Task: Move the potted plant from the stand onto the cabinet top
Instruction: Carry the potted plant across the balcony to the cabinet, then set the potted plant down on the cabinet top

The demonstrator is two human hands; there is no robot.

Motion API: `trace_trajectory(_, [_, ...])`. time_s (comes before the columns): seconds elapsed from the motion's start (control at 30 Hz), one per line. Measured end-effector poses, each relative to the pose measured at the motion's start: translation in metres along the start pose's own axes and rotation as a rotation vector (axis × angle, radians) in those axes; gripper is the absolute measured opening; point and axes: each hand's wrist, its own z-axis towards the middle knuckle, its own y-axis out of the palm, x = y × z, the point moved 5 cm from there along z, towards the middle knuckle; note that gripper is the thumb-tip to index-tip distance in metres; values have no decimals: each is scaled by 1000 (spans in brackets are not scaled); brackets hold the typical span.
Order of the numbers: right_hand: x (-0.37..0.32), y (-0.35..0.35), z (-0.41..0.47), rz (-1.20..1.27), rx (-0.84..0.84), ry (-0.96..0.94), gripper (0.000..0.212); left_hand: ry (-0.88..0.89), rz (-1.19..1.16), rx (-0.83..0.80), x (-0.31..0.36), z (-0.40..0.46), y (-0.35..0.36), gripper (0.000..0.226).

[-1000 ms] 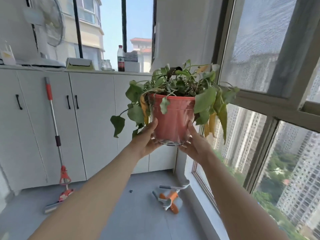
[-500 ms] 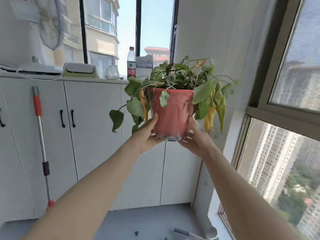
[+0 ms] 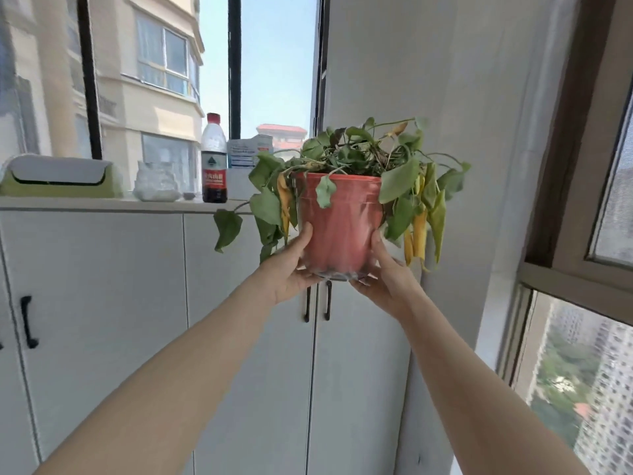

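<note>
Left hand (image 3: 286,269) and right hand (image 3: 387,279) are both cupped round the bottom of the pot (image 3: 340,221), holding it up in the air in front of the cabinet (image 3: 102,204), near a bottle (image 3: 214,159) on top.

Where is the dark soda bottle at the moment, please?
The soda bottle stands on the cabinet top, left of the held potted plant.
</note>
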Motion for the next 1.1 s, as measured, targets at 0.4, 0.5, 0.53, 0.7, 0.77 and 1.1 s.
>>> trace_trajectory(0.4, [-52, -16, 192, -52, -161, -72, 70, 148, 64, 31, 47, 174, 6, 60])
trace_trajectory(0.5, [-55, -11, 225, -82, -221, -98, 59, 167, 119, 57, 63, 203, 0, 53])
trace_trajectory(0.53, [-56, -9, 236, -94, -241, -112, 53, 169, 120, 62, 69, 212, -1, 55])
trace_trajectory(0.7, [-57, -4, 281, -124, -273, -147, 41, 168, 102, 42, 84, 255, -11, 62])
trace_trajectory(0.77, [-57, -2, 296, -125, -282, -154, 38, 177, 176, 59, 89, 273, -18, 58])
trace_trajectory(1.1, [-50, -3, 361, -406, -195, -217, 63, 166, 540, 72, 103, 337, -53, 53])
